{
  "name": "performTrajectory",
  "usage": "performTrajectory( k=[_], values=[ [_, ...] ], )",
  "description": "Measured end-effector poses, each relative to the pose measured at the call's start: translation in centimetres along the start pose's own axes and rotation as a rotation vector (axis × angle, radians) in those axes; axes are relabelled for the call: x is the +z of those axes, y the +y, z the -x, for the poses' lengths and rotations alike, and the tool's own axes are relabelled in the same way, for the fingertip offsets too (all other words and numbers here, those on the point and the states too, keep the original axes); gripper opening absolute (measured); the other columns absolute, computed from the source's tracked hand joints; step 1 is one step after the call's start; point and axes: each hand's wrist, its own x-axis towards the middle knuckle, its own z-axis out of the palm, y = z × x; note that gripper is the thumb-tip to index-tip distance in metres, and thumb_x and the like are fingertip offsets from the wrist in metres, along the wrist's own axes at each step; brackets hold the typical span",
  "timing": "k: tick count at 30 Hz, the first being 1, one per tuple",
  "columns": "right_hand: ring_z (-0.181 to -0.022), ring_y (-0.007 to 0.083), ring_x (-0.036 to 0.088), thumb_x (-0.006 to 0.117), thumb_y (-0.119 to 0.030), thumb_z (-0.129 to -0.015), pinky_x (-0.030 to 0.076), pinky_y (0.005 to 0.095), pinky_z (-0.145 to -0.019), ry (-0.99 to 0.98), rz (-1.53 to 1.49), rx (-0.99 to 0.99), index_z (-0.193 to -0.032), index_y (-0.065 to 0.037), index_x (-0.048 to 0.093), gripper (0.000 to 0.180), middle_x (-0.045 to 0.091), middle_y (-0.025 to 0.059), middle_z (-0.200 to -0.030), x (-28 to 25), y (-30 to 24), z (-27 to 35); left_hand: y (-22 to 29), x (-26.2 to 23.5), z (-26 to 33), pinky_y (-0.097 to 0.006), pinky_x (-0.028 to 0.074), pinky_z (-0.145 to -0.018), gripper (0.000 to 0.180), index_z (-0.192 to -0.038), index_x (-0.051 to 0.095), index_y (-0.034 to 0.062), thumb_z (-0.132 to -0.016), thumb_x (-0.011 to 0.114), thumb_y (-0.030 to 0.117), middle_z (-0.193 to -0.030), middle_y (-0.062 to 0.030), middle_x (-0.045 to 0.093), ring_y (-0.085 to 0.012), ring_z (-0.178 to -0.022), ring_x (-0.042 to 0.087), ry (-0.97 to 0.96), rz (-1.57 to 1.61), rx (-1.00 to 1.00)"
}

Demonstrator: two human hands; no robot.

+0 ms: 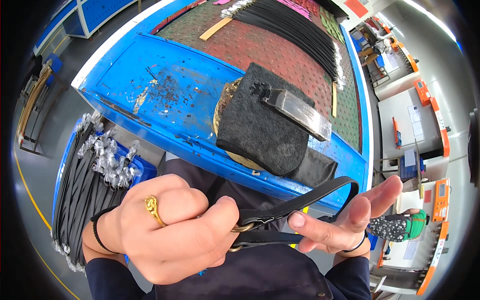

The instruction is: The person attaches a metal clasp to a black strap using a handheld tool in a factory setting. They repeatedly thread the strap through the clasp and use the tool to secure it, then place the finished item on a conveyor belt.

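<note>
The left hand is clenched round a black strap by its brass rings, held above the person's lap; the right hand is spread loosely at the looped end. Beyond, a clear block sits on black cloth over the blue desk. More straps hang to the left.

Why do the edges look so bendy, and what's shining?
Head view: the fisheye lens curves the yellow floor line and leaves black corners; head view: the ceiling light glows white, and the shiny block has glare; head view: the left hand looks sharp.
</note>
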Motion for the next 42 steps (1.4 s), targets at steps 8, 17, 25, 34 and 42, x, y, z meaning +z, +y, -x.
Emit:
performTrajectory(
  k=[8,17,25,34,42],
  values=[
    [-0.132,0.0403,0.009,0.034,-0.047,-0.089,0.004,0.0587,-0.104,0.54,-0.125,0.244,-0.115,-0.02,0.057,0.044,0.025,0.008,-0.141,0.3,2.0,3.1,0.1,-0.2,0.0,-0.027,0.038,-0.045,0.027,-0.067,0.062,0.0047,-0.074,0.063,0.031,-0.087,-0.0092,0.059,-0.0178,-0.06,0.051,0.004,0.004,-0.016],
    [-0.129,0.0341,0.025,0.037,-0.035,-0.091,0.011,0.0445,-0.107,-0.337,0.098,0.699,-0.11,-0.004,0.059,0.042,0.039,0.0096,-0.134,4.3,4.8,10.2,-0.3,0.1,1.4,-0.029,0.04,-0.052,0.014,-0.072,0.066,0.0056,-0.072,0.06,0.019,-0.082,-0.0119,0.057,-0.0207,-0.06,0.052,0.09,0.086,-0.443],
    [-0.125,0.0336,0.032,0.058,-0.015,-0.08,0.021,0.0462,-0.103,-0.075,-0.277,0.766,-0.107,-0.003,0.058,0.03,0.045,0.0137,-0.128,3.9,6.9,6.4,-0.4,0.2,2.8,-0.027,0.037,-0.068,0.025,-0.082,0.059,-0.0045,-0.077,0.057,0.02,-0.083,-0.0108,0.053,-0.0156,-0.077,0.048,0.383,0.493,-0.947],
    [-0.088,0.0281,0.053,0.071,-0.013,-0.068,0.043,0.0347,-0.076,-0.092,-0.473,0.733,-0.117,0.003,0.043,0.059,0.052,0.0139,-0.096,7.3,7.9,2.6,0.5,-1.0,1.6,-0.026,0.041,-0.061,0.022,-0.086,0.066,-0.0005,-0.065,0.062,0.002,-0.08,-0.0095,0.052,-0.0163,-0.069,0.051,0.274,0.149,-0.707],
    [-0.088,0.0127,0.054,0.059,-0.008,-0.075,0.045,0.0241,-0.076,0.366,-1.133,1.164,-0.112,-0.002,0.047,0.04,0.054,0.0054,-0.101,5.4,7.1,5.7,0.3,-1.0,2.2,-0.026,0.041,-0.061,0.019,-0.082,0.064,-0.0001,-0.064,0.063,-0.001,-0.084,-0.0101,0.052,-0.0166,-0.071,0.051,0.401,0.065,-0.701]
  ],
)
